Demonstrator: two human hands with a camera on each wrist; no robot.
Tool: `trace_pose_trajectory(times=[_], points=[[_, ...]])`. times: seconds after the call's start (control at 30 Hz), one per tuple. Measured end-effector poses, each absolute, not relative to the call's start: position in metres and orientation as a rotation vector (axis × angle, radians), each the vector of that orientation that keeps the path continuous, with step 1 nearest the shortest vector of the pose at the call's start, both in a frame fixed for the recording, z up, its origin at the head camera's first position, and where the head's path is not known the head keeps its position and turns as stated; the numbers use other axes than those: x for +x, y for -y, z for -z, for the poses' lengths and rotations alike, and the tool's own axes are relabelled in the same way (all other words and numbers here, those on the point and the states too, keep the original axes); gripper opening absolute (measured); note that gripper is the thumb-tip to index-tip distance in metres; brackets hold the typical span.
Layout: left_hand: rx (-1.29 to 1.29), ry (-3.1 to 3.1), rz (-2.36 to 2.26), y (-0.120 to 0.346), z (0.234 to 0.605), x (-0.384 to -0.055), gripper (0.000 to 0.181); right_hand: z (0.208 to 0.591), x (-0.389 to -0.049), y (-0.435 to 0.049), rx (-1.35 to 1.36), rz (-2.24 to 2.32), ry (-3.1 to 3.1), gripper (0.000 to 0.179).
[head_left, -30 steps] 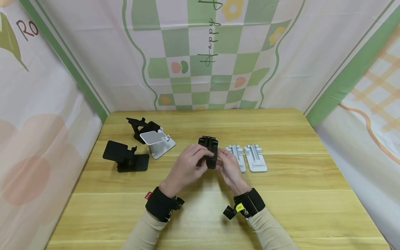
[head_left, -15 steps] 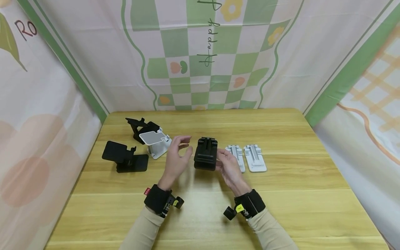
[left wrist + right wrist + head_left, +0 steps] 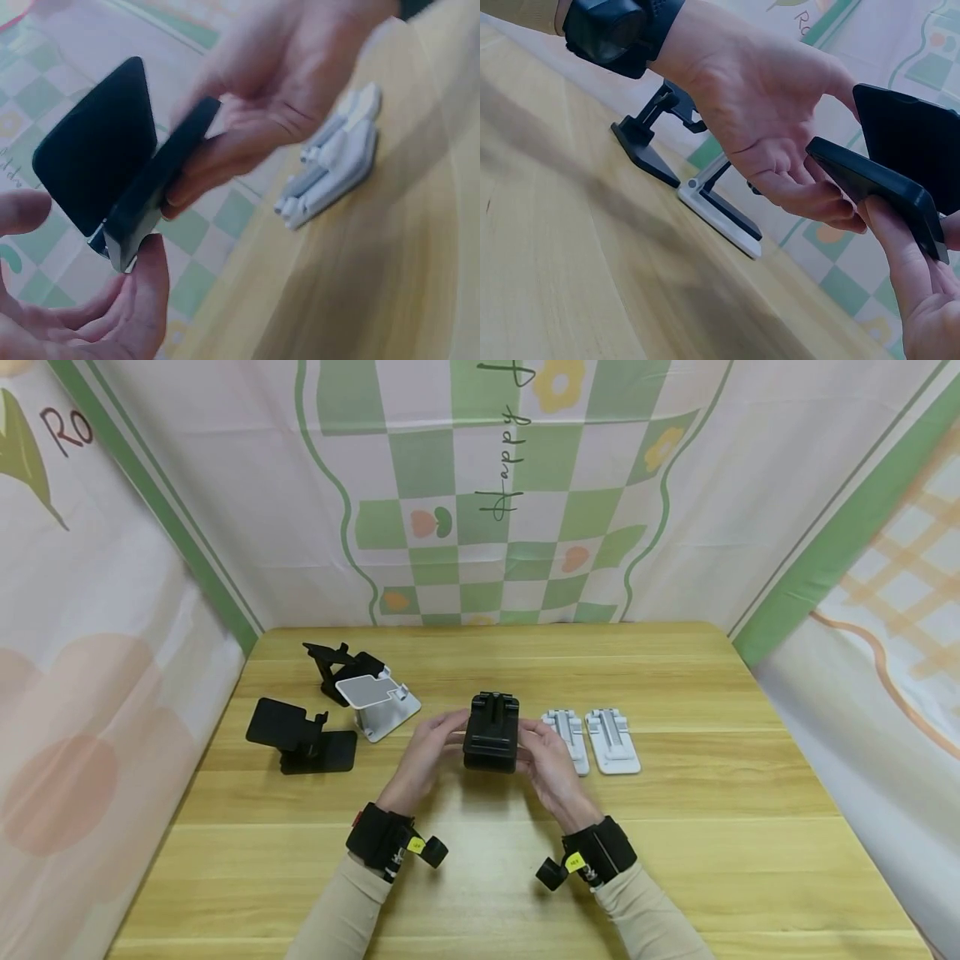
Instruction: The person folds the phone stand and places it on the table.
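Right hand [image 3: 551, 768] grips black stand [image 3: 491, 731], left hand [image 3: 418, 760] loose alongside; wooden table [image 3: 487, 893], checkered cloth [image 3: 480, 518] behind.

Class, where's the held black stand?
In the head view, the black stand is central, between left hand and right hand, left of two folded white stands.

Your hands [image 3: 551, 764] have a wooden table [image 3: 480, 893] below, checked cloth [image 3: 480, 556] beyond, pink-printed cloth [image 3: 67, 777] to the left, plaid cloth [image 3: 911, 564] to the right.

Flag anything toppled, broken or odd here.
Nothing stands out. The unfolded stands at left stand upright, the folded white stands at right lie flat, and the held black stand, partly open, shows no visible damage.
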State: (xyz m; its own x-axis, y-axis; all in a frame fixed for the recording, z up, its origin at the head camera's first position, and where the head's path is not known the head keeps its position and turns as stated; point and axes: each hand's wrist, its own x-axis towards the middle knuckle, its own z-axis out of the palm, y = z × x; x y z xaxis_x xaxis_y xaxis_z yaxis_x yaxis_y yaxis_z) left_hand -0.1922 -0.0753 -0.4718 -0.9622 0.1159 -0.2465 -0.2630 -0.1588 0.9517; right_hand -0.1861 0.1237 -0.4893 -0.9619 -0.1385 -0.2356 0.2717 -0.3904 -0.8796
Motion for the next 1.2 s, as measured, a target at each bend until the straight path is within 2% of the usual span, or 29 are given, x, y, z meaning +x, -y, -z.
trace_pose_trajectory(times=[0.27, 0.67, 0.93, 1.2], points=[[-0.202, -1.715, -2.173, 0.0783, 0.4723, -0.1941, 0.044, 0.4908, -0.1862, -0.1238, 0.138, 2.389, -1.598, 0.031], [-0.170, -1.726, -2.158, 0.0789, 0.4754, -0.1938, 0.045, 0.4907, -0.1877, -0.1282, 0.076, 2.325, -1.613, 0.038], [-0.157, -1.743, -2.158, 0.0781, 0.4744, -0.1927, 0.045, 0.4879, -0.1889, -0.1293, 0.080, 2.279, -1.646, 0.030], [-0.174, -1.785, -2.122, 0.0778, 0.4740, -0.1934, 0.045, 0.4879, -0.1896, -0.1291, 0.099, 2.270, -1.655, 0.034]])
